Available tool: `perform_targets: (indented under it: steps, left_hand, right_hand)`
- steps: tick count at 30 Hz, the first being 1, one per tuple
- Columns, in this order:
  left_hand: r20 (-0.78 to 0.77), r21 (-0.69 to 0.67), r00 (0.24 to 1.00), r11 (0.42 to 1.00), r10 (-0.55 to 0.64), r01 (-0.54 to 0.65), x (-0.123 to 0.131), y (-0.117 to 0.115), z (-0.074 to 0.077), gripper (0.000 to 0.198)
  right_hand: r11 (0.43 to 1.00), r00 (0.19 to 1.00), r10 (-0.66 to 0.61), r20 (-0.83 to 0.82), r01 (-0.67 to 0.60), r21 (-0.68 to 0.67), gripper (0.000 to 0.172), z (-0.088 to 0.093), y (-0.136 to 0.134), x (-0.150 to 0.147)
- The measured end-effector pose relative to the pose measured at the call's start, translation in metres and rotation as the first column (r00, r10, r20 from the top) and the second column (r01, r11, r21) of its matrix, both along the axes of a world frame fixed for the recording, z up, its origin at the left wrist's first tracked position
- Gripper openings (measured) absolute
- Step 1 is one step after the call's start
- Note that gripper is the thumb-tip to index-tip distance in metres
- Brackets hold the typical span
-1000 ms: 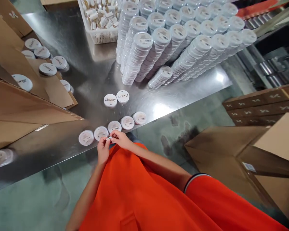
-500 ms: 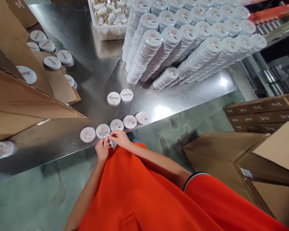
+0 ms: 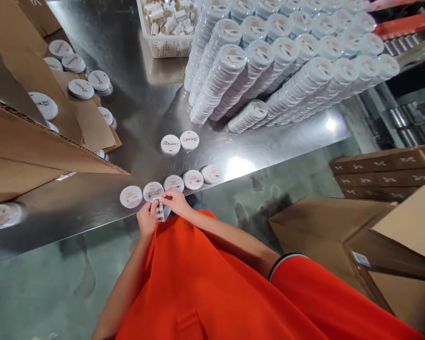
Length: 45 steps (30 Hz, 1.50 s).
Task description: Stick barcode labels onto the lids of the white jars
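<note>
Both hands — left hand [image 3: 147, 218], right hand [image 3: 176, 201] — pinch label strip [image 3: 159, 210] (fingertips closed).

A row of five tins [image 3: 173, 183] lies along the table [image 3: 138, 104] edge before me; two tins [image 3: 180, 142] behind it; stacked tins [image 3: 269, 66] behind right; the basket [image 3: 166, 45] behind; cartons [image 3: 24, 141] left.

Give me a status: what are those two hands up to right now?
Left hand, right hand: both pinching one small label strip. Row of five round tins just beyond, at the edge of the metal table. Nothing blocking.
</note>
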<state>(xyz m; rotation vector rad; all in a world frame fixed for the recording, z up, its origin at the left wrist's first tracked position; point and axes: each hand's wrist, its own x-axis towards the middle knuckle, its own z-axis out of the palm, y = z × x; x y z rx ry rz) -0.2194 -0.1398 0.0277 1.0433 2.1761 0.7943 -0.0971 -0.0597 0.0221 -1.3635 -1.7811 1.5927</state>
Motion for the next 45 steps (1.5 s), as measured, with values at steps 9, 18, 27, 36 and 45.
perform_targets:
  steps: [9, 18, 27, 36, 45]
  left_hand:
    - [-0.190, -0.072, 0.968, 0.985, -0.165, 0.154, -0.017, -0.018, -0.014, 0.026]
    - [-0.457, -0.079, 0.809, 0.923, -0.369, 0.376, 0.001, -0.028, -0.048, 0.022]
    - [-0.428, 0.068, 0.848, 0.924, -0.313, 0.376, 0.001, -0.030, -0.065, 0.023]
    - [-0.489, 0.002, 0.787, 0.902, -0.376, 0.432, -0.001, -0.028, -0.059, 0.025]
    - [-0.488, -0.071, 0.781, 0.909, -0.390, 0.410, 0.001, -0.026, -0.050, 0.026]
  right_hand:
    - [0.989, 0.984, -0.125, 0.128, 0.114, 0.096, 0.019, -0.010, 0.025, 0.001]
    - [0.982, 0.877, 0.103, 0.470, -0.165, 0.094, 0.021, -0.003, 0.027, -0.013]
    - [0.954, 0.800, 0.192, 0.569, -0.288, 0.083, 0.025, 0.002, 0.031, -0.021]
    - [0.937, 0.736, 0.172, 0.654, -0.328, 0.123, 0.026, 0.001, 0.029, -0.027]
    - [0.838, 0.579, 0.152, 0.801, -0.505, 0.206, 0.042, 0.012, 0.039, -0.032]
